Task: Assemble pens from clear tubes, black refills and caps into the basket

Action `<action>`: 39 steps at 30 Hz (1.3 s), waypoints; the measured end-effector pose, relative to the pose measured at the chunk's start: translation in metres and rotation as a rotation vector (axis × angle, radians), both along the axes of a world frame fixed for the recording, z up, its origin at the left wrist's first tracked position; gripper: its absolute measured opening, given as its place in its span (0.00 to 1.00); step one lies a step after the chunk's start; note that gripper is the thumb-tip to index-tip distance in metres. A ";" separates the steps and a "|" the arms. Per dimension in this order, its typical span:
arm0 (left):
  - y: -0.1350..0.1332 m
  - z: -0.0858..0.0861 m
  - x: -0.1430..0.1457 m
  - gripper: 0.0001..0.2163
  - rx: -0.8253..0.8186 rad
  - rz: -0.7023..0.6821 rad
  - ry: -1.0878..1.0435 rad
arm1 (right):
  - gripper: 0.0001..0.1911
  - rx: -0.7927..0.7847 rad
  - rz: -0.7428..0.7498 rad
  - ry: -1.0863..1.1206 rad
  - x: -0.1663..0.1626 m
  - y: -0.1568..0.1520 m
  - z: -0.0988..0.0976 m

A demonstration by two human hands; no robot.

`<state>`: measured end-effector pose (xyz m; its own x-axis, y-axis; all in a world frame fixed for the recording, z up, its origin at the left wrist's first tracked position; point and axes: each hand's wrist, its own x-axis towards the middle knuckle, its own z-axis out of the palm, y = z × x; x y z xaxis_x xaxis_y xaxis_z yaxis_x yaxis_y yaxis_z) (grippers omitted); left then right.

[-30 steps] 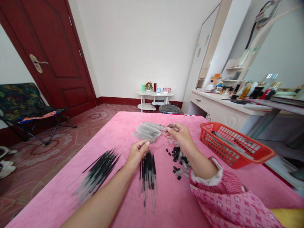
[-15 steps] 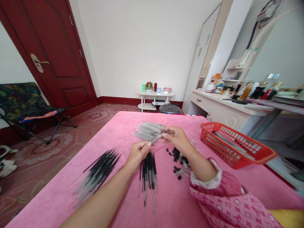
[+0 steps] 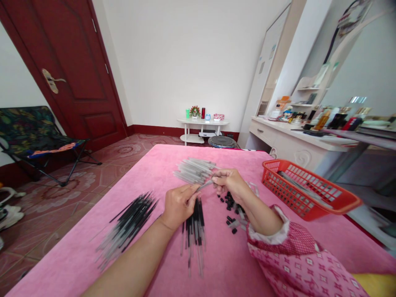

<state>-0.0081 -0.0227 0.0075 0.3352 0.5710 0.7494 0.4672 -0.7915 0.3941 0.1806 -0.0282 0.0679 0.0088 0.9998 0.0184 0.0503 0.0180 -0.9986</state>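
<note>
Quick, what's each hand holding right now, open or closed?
Left hand: closed, pinching a slim grey piece.
Right hand: closed on the piece's other end.

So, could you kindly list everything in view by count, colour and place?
covered table: one, pink, foreground
thin rod bundles: two, black and grey, table's left and middle
tubes: many, translucent, table's far side
small caps: many, black and clear, right of centre
held thin piece: one, grey, centre
basket: one, red, table's right
door: one, dark red, left
folding chair: one, dark, left
side table: one, white, back
cup: one, green, side table
flower arrangement: one, red, side table
stool: one, dark, beyond table
dressing table: one, white, right
bottles: several, mixed, dressing table
mirror: one, pale, far right
sleeve: one, pink, lower right
left hand: one, bare, centre
right hand: one, bare, right of centre
</note>
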 end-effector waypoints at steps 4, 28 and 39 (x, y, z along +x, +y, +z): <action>0.000 0.002 0.003 0.11 -0.108 -0.045 -0.093 | 0.05 -0.014 -0.001 -0.035 -0.001 -0.002 0.006; 0.019 0.001 0.007 0.13 -0.973 -0.383 -0.981 | 0.28 0.019 -0.153 -0.313 0.021 0.011 -0.003; 0.021 0.001 0.006 0.11 -1.019 -0.332 -1.072 | 0.21 0.223 -0.119 -0.133 0.016 0.009 0.000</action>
<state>-0.0022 -0.0013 0.0088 0.1179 0.9913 0.0589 -0.5265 0.0121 0.8501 0.1961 -0.0187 0.0677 0.1084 0.9630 0.2466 0.1959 0.2225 -0.9551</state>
